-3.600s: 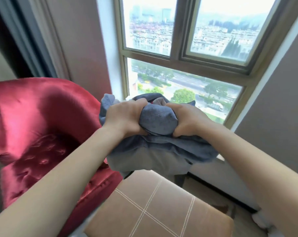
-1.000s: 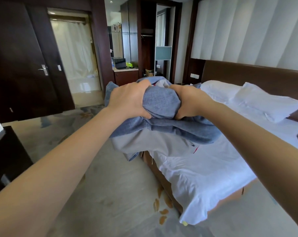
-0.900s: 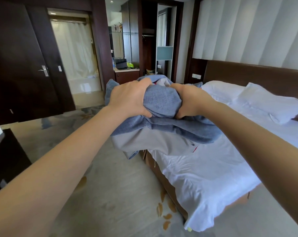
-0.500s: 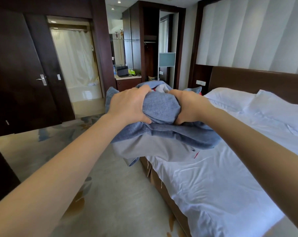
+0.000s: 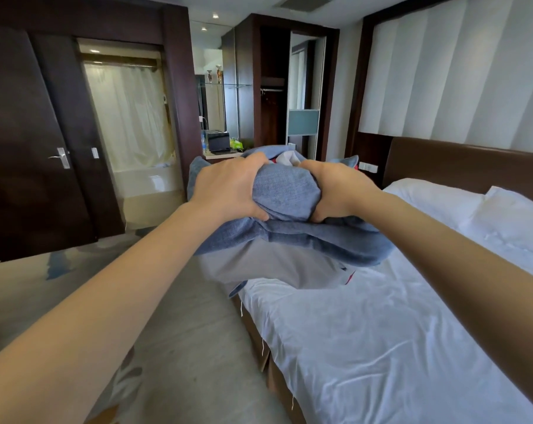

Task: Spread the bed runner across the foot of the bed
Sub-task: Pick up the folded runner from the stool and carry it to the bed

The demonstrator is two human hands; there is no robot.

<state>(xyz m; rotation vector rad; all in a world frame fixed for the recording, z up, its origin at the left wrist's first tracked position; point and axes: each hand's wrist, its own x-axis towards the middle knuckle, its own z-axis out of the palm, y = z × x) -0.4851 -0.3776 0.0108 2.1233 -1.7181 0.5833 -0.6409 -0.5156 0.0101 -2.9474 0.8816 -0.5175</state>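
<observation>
White sheet point(image 5: 381, 362) covers the bed point(image 5: 320, 316) that fills the lower right of the frame, and it is a little wrinkled; the brown headboard point(image 5: 460, 162) and the pillows point(image 5: 442, 200) sit higher up at the right edge. At the centre of the frame I hold the bed runner point(image 5: 285, 191) as a crumpled blue bundle in the air, above the left edge of the bed, and I cannot tell if its lowest fold touches the sheet. My left hand point(image 5: 228, 186) and my right hand point(image 5: 335, 191) both have the fingers curled tight into the cloth, close together, with one bulge of fabric between them. I think the main danger is that I do not know where the ends are inside this bundle. If I open both hands at once, it will drop as a heap, and a part may slide off the edge to the floor point(image 5: 182, 332) at the lower left. If I pull from the wrong fold, the cloth may twist, or the grey lining point(image 5: 274, 267) under the bundle may come on top instead of the blue side. Also the bundle hangs about halfway up the bed, so laying it down here would put it too far from the foot. Dragging it afterwards over the sheet could make more wrinkles.
</observation>
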